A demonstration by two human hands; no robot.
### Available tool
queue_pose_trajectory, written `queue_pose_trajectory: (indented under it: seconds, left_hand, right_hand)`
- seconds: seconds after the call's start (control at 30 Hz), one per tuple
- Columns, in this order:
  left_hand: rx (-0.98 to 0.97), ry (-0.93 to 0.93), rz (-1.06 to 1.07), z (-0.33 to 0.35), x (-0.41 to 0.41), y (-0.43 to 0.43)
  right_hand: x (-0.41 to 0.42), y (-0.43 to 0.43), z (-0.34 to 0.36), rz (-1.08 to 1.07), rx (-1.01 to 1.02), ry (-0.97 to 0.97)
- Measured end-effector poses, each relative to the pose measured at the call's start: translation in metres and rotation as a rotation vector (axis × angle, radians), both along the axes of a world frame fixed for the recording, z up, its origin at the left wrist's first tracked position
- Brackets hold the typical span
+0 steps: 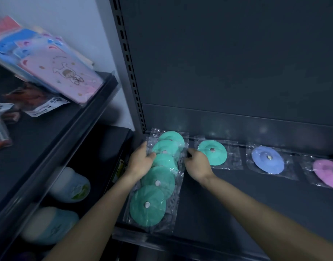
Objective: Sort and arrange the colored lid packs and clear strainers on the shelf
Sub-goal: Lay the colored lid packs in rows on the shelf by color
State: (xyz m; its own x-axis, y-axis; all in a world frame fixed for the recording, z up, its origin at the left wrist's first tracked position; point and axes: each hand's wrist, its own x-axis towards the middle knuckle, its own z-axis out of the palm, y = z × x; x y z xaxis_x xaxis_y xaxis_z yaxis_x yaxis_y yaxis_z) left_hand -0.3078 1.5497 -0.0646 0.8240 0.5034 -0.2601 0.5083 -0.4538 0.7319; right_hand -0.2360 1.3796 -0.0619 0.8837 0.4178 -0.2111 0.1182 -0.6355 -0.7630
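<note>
Several teal lid packs (pixel 158 181) in clear bags lie overlapped in a column at the left end of the dark shelf (pixel 237 204). My left hand (pixel 141 162) grips the left edge of the upper packs. My right hand (pixel 197 164) pinches the bag edge on their right side. One more teal lid pack (pixel 213 154) lies alone just right of my right hand. Further right sit a blue lid pack (pixel 268 160) and a pink-purple lid pack (pixel 327 173), the latter cut by the frame edge. No clear strainers are visible.
A slotted upright post (pixel 131 72) and the dark back panel (pixel 237 63) bound the shelf. On the neighbouring shelf at left lie pink and blue flat packs (pixel 54 65). Pale rounded containers (pixel 67 185) stand on the shelf below.
</note>
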Motion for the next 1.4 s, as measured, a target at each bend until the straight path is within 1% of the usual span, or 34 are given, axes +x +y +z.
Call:
queue_pose_trajectory:
  seconds: [0.13, 0.23, 0.27, 0.33, 0.4, 0.43, 0.53, 0.6, 0.83, 1.0, 1.13, 1.3, 1.4]
  left_hand:
    - [0.02, 0.0, -0.008, 0.003, -0.001, -0.004]
    - [0.118, -0.046, -0.021, 0.006, 0.0, -0.009]
    - [0.15, -0.071, -0.026, 0.008, 0.001, -0.012]
    - [0.207, -0.13, -0.049, 0.012, 0.001, -0.017]
    - [0.263, -0.165, -0.087, 0.014, 0.002, -0.023]
    - [0.277, -0.174, -0.109, 0.015, 0.002, -0.026]
    - [0.289, -0.192, -0.143, 0.017, 0.004, -0.036]
    - [0.3, -0.202, -0.152, 0.017, 0.006, -0.042]
    - [0.337, -0.194, -0.212, 0.015, 0.012, -0.061]
    - [0.347, -0.221, -0.259, 0.017, 0.016, -0.072]
    - [0.361, -0.214, -0.342, 0.019, 0.019, -0.084]
    - [0.383, -0.226, -0.468, 0.025, 0.022, -0.107]
    - [0.376, -0.233, -0.505, 0.031, 0.026, -0.125]
  right_hand:
    - [0.0, 0.001, -0.004, 0.015, 0.024, 0.018]
    - [0.001, -0.006, -0.002, 0.02, 0.042, -0.018]
    - [0.001, -0.01, -0.001, 0.021, 0.048, -0.039]
    - [0.002, -0.021, 0.0, 0.037, 0.014, -0.144]
    - [0.008, -0.037, -0.005, 0.076, -0.106, -0.298]
    - [0.012, -0.046, -0.009, 0.109, -0.204, -0.357]
    - [0.02, -0.075, -0.016, 0.211, -0.494, -0.416]
    - [0.019, -0.087, -0.018, 0.259, -0.553, -0.431]
    - [0.017, -0.075, -0.018, 0.288, -0.582, -0.363]
    - [0.018, -0.079, -0.012, 0.253, -0.5, -0.312]
    - [0.014, -0.101, -0.002, 0.196, -0.458, -0.368]
    - [0.006, -0.136, 0.012, 0.119, -0.405, -0.396]
    - [0.001, -0.159, 0.02, 0.086, -0.387, -0.406]
